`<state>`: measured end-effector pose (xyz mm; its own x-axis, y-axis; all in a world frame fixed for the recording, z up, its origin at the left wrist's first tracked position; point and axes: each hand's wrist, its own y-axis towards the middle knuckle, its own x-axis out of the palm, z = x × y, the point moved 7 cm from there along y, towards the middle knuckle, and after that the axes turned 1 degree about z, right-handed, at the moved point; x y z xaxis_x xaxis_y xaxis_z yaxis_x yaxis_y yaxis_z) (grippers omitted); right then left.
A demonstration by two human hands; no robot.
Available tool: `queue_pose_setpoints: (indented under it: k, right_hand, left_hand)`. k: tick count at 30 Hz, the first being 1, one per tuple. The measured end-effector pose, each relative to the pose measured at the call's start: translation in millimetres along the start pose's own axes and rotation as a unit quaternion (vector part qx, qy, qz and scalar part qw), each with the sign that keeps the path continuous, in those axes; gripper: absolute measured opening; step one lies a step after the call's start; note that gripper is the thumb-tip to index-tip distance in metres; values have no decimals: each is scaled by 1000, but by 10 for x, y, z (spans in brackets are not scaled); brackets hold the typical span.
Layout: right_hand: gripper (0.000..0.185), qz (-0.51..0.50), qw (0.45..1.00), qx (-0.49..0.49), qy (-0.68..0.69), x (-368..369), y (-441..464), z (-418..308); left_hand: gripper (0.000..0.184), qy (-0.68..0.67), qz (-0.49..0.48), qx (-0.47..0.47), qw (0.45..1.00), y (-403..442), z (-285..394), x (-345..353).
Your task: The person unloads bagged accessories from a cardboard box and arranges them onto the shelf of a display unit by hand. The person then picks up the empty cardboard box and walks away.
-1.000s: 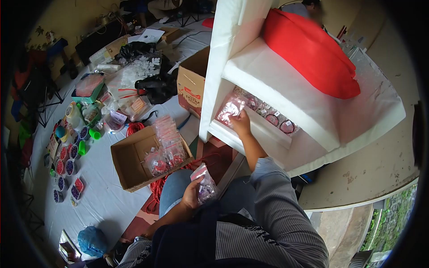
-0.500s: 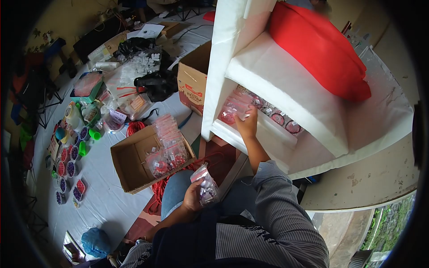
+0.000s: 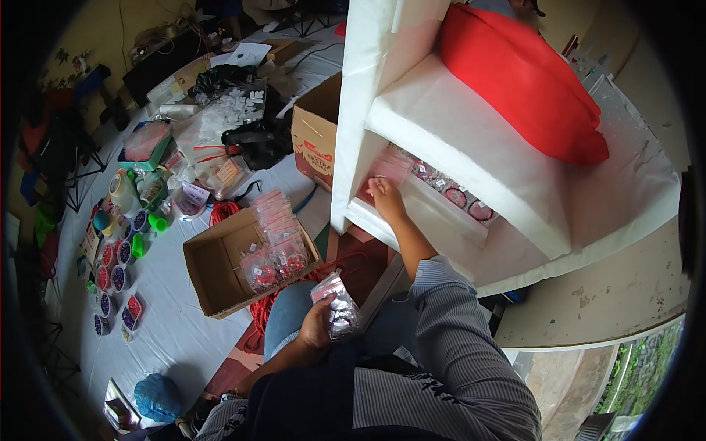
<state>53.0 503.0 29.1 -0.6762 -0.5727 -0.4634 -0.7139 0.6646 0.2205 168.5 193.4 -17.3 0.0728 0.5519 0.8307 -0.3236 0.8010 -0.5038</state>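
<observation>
My left hand [image 3: 316, 328] is closed around a few small clear zip bags [image 3: 340, 305] with shiny, purplish contents, held above my lap. Inside the white cloth-covered shelf [image 3: 434, 213], my right hand [image 3: 387, 198] is at the near left end of a row of zip bags [image 3: 450, 189]. Its fingers are curled against the bags there, and what lies between them is hidden. Reddish round pieces show through several bags in that row. An open cardboard box [image 3: 213, 257] to the left of my knees holds more zip bags [image 3: 276, 257] with red contents.
Red cloth [image 3: 522, 81] lies over the top of the white structure. A taller carton [image 3: 315, 143] stands beside it. On the white floor sheet are several cups of purple and red beads [image 3: 119, 278], black plastic [image 3: 257, 140], a blue bag [image 3: 157, 397] and red cord [image 3: 261, 312].
My right hand has shifted slightly left and toward me along the row, with its fingers now more curled. The left hand's bags have tilted slightly and catch the light.
</observation>
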Motion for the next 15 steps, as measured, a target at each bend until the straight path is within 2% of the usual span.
queue_pose_setpoints:
  k: [1, 3, 4, 5, 6, 7, 8, 9, 11, 13, 14, 15]
  right_hand:
    - [45, -1, 1000, -1, 0, -52, 40, -90]
    - [56, -86, 972, 186, 116, -52, 25, -44]
    - [60, -103, 966, 191, 139, -98, -14, -95]
    - [60, -105, 966, 192, 138, -157, -60, -145]
    - [59, -115, 965, 175, 158, -204, -97, -241]
    - [57, -124, 963, 160, 178, -257, -171, -334]
    - [44, -125, 955, 149, 222, -334, -277, -421]
    - [44, -126, 955, 149, 223, -389, -430, -493]
    - [32, -191, 958, 2, 215, -442, -806, -803]
    - [51, -294, 911, 18, 288, -308, -1232, -896]
    - [63, -356, 905, 29, 232, -290, -1375, -926]
    - [59, -340, 912, -10, 230, -297, -1451, -941]
  left_hand:
    - [38, -1, 0, 1, 1000, 13, -2, -10]
    - [35, -3, 14, -1, 1000, 33, -22, -40]
    - [35, -5, 16, -1, 1000, 27, -37, -44]
    - [34, 31, 41, 39, 998, 40, 22, -61]
    - [34, 68, 63, 80, 992, 63, 110, -51]
    - [34, 68, 64, 80, 992, 69, 142, -15]
    - [34, 119, 73, 110, 984, 65, 240, 28]
    - [34, 170, 81, 140, 972, 68, 353, 97]
    - [35, 243, 62, 222, 942, 117, 598, 351]
    - [39, 314, -16, 280, 907, 275, 757, 633]
    - [41, 348, -53, 299, 887, 349, 815, 802]
    - [43, 382, -88, 315, 864, 395, 848, 996]
